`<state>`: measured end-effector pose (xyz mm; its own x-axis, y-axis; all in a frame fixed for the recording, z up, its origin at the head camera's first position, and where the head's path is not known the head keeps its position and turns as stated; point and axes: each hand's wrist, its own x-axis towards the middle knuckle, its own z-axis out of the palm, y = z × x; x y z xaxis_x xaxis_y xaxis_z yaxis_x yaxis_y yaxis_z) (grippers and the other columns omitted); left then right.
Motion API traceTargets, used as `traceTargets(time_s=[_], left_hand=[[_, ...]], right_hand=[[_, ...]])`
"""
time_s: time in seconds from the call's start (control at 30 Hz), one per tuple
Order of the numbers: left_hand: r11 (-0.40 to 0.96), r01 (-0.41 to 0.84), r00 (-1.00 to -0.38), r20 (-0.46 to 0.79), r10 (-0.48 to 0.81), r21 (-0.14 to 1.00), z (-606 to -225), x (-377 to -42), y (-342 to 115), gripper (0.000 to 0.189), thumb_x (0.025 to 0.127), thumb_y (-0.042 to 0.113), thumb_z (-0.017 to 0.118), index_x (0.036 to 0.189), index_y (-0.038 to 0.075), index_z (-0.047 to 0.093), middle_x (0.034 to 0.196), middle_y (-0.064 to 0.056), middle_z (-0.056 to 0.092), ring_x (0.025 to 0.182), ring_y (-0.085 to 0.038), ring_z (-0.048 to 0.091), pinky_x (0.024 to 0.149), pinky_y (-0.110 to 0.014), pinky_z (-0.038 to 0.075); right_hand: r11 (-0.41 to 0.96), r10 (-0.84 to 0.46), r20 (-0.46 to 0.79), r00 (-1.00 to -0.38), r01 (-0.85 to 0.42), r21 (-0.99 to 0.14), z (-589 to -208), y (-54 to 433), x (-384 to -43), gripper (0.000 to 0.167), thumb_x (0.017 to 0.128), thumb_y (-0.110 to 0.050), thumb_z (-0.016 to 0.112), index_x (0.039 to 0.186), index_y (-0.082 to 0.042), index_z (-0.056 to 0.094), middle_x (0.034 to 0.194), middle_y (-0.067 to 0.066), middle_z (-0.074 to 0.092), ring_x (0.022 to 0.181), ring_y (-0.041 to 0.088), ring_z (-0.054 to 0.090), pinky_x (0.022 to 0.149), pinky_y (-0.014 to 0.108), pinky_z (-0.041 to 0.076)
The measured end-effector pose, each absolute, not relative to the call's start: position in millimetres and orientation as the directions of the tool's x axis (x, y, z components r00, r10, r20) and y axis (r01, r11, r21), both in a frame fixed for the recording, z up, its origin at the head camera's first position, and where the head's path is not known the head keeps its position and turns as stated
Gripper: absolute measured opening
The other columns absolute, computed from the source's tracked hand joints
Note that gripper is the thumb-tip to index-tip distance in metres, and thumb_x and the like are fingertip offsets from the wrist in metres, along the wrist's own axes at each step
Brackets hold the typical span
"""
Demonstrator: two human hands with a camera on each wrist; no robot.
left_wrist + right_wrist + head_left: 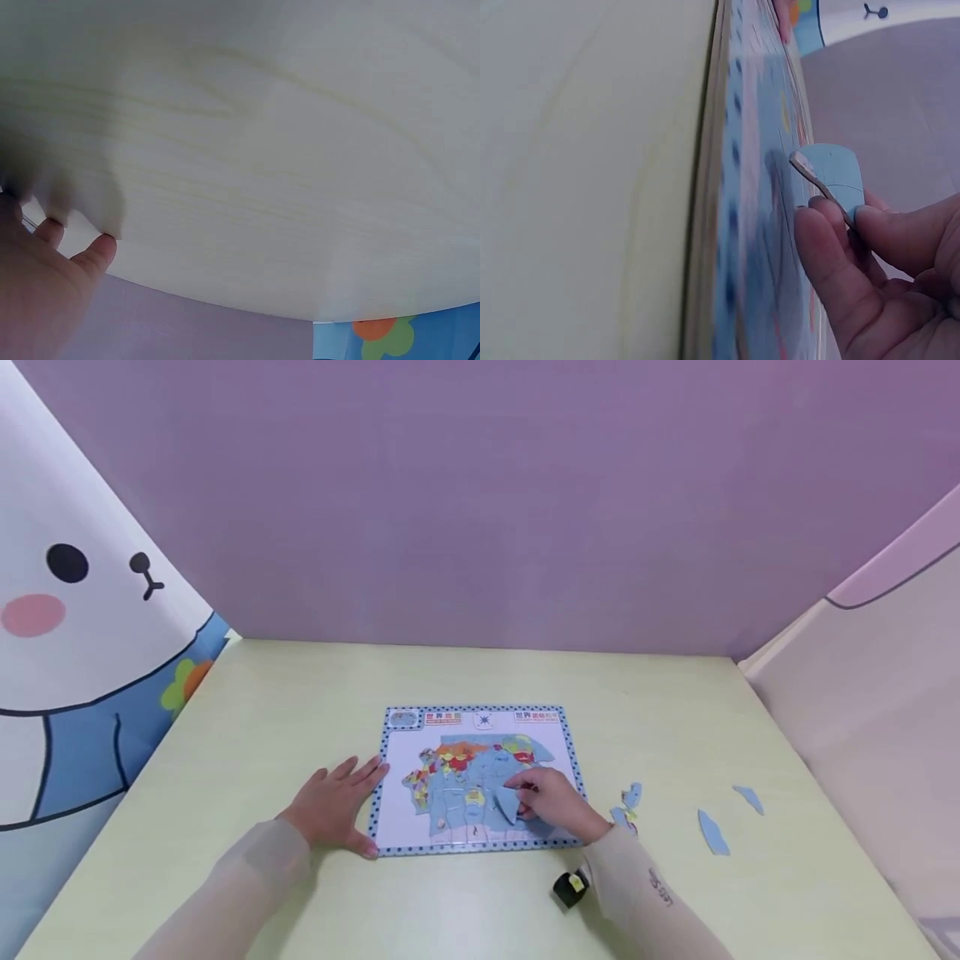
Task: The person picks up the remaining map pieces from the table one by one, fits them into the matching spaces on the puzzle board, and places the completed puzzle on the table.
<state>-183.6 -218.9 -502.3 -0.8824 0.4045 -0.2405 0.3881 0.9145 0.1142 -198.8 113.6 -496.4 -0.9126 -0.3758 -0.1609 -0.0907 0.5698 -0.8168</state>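
Observation:
A world-map jigsaw board (393, 797) with a dotted blue border lies flat on the table, much of its map filled with fitted pieces. My left hand (330, 803) rests at the board's left edge, fingers spread, with fingertips and thumb at the border. Over the lower right of the map, my right hand (553, 799) pinches a blue puzzle piece (507, 803) between thumb and fingers. In the right wrist view the piece (834, 169) is tilted up from the board's surface. The map under the right hand is partly hidden.
Right of the board, several loose pieces lie on the pale table (315, 693): a small cluster (632, 794), a long blue piece (712, 832) and a narrow blue one (748, 798). A small black box (571, 888) is by the right wrist. A purple wall (480, 510) stands behind.

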Motion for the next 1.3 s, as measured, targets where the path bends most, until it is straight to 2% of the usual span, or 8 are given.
traceTargets(time_s=[0.23, 0.43, 0.9, 1.1, 1.3], left_hand=[[0.924, 0.372, -0.889, -0.250, 0.382, 0.090, -499.3, -182.1, -217.4, 0.115, 0.059, 0.067, 0.076, 0.150, 0.011, 0.033, 0.155, -0.008, 0.029, 0.140, -0.040, 0.025, 0.101, -0.067, 0.029], [0.923, 0.377, -0.887, -0.260, 0.383, 0.076, -496.8, -183.4, -214.4, 0.115, 0.060, 0.068, 0.076, 0.150, 0.013, 0.031, 0.156, -0.006, 0.029, 0.140, -0.039, 0.024, 0.102, -0.066, 0.029], [0.915, 0.395, -0.885, -0.233, 0.402, 0.079, -498.1, -180.5, -218.8, 0.115, 0.059, 0.070, 0.075, 0.148, 0.009, 0.035, 0.154, -0.009, 0.032, 0.138, -0.040, 0.028, 0.100, -0.066, 0.031], [0.914, 0.396, -0.886, -0.226, 0.406, 0.091, -500.0, -176.9, -221.7, 0.116, 0.059, 0.071, 0.075, 0.148, 0.008, 0.036, 0.153, -0.009, 0.033, 0.137, -0.042, 0.029, 0.100, -0.066, 0.031], [0.912, 0.397, -0.889, -0.205, 0.410, 0.104, -497.5, -180.5, -218.1, 0.115, 0.060, 0.071, 0.074, 0.148, 0.009, 0.035, 0.154, -0.008, 0.032, 0.138, -0.041, 0.027, 0.101, -0.066, 0.029]], right_hand=[[0.521, -0.466, -0.134, -0.874, -0.149, -0.841, -500.1, 79.5, -202.7, 0.022, 0.093, 0.006, 0.052, 0.110, 0.004, 0.067, 0.078, 0.003, 0.059, 0.065, 0.011, 0.060, 0.063, 0.024, 0.054], [0.512, -0.482, -0.135, -0.866, -0.154, -0.845, -499.3, 59.5, -200.7, 0.022, 0.093, 0.006, 0.053, 0.109, 0.003, 0.068, 0.081, 0.003, 0.059, 0.066, 0.011, 0.060, 0.064, 0.024, 0.053], [0.468, -0.555, -0.145, -0.819, -0.163, -0.869, -499.6, 22.1, -194.3, 0.021, 0.093, 0.004, 0.055, 0.107, 0.000, 0.070, 0.076, -0.002, 0.062, 0.064, 0.009, 0.059, 0.061, 0.021, 0.048], [0.473, -0.603, -0.130, -0.787, -0.221, -0.853, -501.9, 11.0, -193.1, 0.021, 0.092, 0.005, 0.056, 0.106, 0.000, 0.071, 0.076, -0.003, 0.062, 0.063, 0.007, 0.056, 0.061, 0.020, 0.047], [0.508, -0.612, -0.114, -0.782, -0.278, -0.815, -500.8, 8.6, -197.1, 0.020, 0.091, 0.004, 0.058, 0.102, -0.003, 0.073, 0.087, 0.000, 0.068, 0.072, 0.006, 0.058, 0.067, 0.021, 0.049]])
